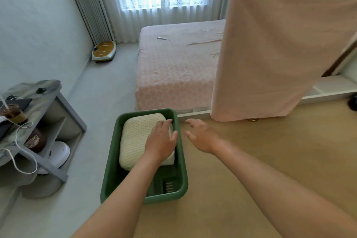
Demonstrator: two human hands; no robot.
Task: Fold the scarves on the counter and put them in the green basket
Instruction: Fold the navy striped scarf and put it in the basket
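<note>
- A grey shelf unit [58, 106] stands at the far left, cut off by the frame edge. An iced drink cup [11, 115] sits on top of it and a white cable [19, 152] loops down its front. The rounded things on its lower shelves are too dim to make out.
- A strip of pale floor [108, 87] runs open between the shelf unit and the bed, with a flat tan-and-white device [104, 50] at the foot of the wall.
- The green basket [110, 170] stands at the desk's left edge; how much of its base rests on the desk cannot be told.
- A folded cream scarf [135, 141] fills the basket's far half, and the near half shows bare lattice bottom.
- The left hand [161, 141] lies palm down on the scarf's right side, fingers released and spread, fingertips near the basket's right wall. Its forearm hides part of the near rim.
- The right hand [201, 135] is over the desk [251, 160] just beside the basket, fingers spread and grasping nothing. Whether it touches the wood cannot be told.
- The bed [173, 67] lies beyond the desk's far edge.
- A pink cloth [280, 44] hangs from above the frame, its top cut off and its hem at the desk's far edge. It hides the bed's right side.
- Wide bare wood lies right of the hands.
</note>
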